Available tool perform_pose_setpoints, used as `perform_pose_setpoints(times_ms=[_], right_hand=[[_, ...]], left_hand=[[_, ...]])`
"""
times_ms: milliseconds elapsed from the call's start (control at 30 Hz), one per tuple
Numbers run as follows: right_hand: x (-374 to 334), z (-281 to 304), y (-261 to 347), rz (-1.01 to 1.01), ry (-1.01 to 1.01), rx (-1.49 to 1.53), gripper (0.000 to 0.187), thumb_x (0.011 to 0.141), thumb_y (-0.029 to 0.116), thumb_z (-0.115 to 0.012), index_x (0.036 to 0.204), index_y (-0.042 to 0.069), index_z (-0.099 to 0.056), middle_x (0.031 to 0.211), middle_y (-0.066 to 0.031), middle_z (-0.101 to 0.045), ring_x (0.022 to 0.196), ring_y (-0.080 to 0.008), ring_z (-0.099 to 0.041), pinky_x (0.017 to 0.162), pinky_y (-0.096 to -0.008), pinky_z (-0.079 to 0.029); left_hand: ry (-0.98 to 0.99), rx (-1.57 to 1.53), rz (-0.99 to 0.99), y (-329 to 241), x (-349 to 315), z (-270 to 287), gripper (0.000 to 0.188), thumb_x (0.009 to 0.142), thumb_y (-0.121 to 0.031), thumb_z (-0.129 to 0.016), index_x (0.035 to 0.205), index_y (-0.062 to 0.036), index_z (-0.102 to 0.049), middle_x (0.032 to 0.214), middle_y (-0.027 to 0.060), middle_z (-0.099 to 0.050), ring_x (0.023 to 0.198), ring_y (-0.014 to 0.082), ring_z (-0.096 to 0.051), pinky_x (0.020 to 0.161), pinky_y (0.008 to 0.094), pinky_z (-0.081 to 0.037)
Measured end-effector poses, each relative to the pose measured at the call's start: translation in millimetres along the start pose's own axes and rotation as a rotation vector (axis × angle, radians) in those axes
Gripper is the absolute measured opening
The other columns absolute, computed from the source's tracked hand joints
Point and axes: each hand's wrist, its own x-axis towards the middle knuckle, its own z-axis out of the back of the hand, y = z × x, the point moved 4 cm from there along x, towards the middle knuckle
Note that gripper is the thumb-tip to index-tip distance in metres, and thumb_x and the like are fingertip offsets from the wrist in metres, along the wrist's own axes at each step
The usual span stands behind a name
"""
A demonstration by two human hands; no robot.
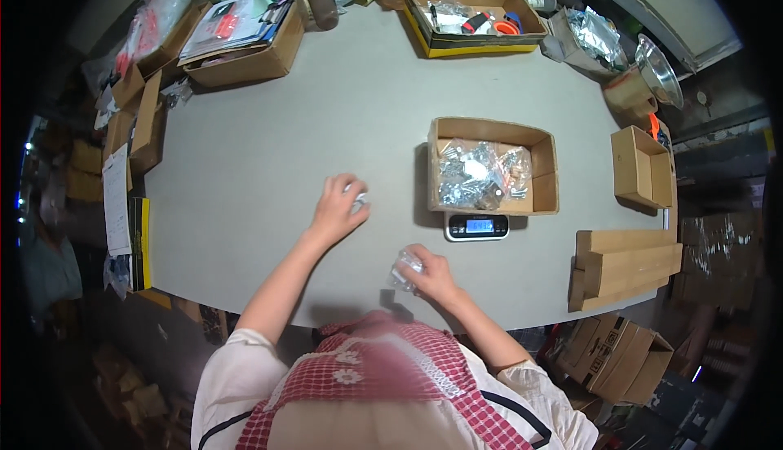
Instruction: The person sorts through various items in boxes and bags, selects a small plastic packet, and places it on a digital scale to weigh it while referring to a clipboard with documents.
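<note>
Above the middle of the grey table, my left hand (336, 209) has its fingers curled round a small shiny, clear-whitish packet (359, 199), mostly covered by the fingers. Closer to my body, my right hand (432, 274) is closed on a crumpled clear plastic bag (404, 270); its contents are too small to tell. Beyond the right hand a digital scale (477, 236) with a lit blue display carries an open cardboard box (545, 177). Inside that box lie several clear plastic bags (473, 172) of small shiny parts. Neither hand touches the box or the scale.
A shallow box (481, 42) with tools stands at the far edge, beside a dark bottle (322, 1). A carton of papers (245, 58) is at the far left. On the right are a small open box (640, 168), stacked long cardboard boxes (628, 266) and a metal bowl (659, 70).
</note>
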Motion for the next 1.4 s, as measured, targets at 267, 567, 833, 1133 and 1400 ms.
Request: perform_pose_setpoints(times_ms=[267,567,833,1133,1400], right_hand=[[4.6,0.2,-10.2,0.231,0.074,-0.055,0.031,0.089,0.032,-0.066,0.107,0.007,-0.063,0.084,-0.0167,-0.068,0.077,-0.0342,-0.068,0.067,-0.0386,-0.054],[0.4,0.3,-9.4,0.286,0.0,-0.03,0.031,0.089,0.03,-0.066,0.107,0.006,-0.062,0.085,-0.0178,-0.068,0.078,-0.0348,-0.068,0.068,-0.0386,-0.054],[-0.7,-0.5,-12.1,0.27,-0.008,-0.006,0.031,0.089,0.03,-0.066,0.106,0.005,-0.062,0.086,-0.019,-0.068,0.079,-0.0352,-0.068,0.068,-0.0389,-0.054],[-1.7,-1.6,-9.9,0.22,-0.006,0.005,0.035,0.089,0.035,-0.066,0.105,0.004,-0.062,0.084,-0.0183,-0.068,0.076,-0.0331,-0.068,0.068,-0.0379,-0.053],[-4.7,-1.6,-6.8,0.262,-0.065,-0.006,0.033,0.089,0.034,-0.066,0.102,0.003,-0.063,0.082,-0.0166,-0.068,0.074,-0.029,-0.068,0.066,-0.0356,-0.052]], left_hand=[[-0.05,-0.311,0.501,29.1,-47.5,37.2,0.031,0.084,-0.01,-0.065,0.115,-0.0058,-0.06,0.109,0.0144,-0.063,0.092,0.0264,-0.062,0.081,0.036,-0.052],[0.011,0.084,0.485,36.9,-100.3,57.6,0.053,0.085,-0.002,-0.062,0.136,-0.0004,-0.047,0.128,0.0235,-0.058,0.114,0.0388,-0.059,0.097,0.0406,-0.048],[-0.049,0.182,0.416,29.3,-121.5,73.2,0.049,0.085,0.002,-0.06,0.133,0.0029,-0.049,0.136,0.028,-0.05,0.124,0.0444,-0.049,0.103,0.0439,-0.043],[-0.091,0.153,0.432,33.3,-125.2,82.2,0.045,0.082,0.002,-0.062,0.126,0.0005,-0.055,0.124,0.0236,-0.058,0.113,0.0411,-0.057,0.095,0.0432,-0.048],[0.002,0.065,0.717,46.0,-116.8,85.7,0.037,0.081,-0.005,-0.066,0.118,-0.0041,-0.062,0.112,0.0228,-0.065,0.098,0.0412,-0.063,0.082,0.0432,-0.052]])
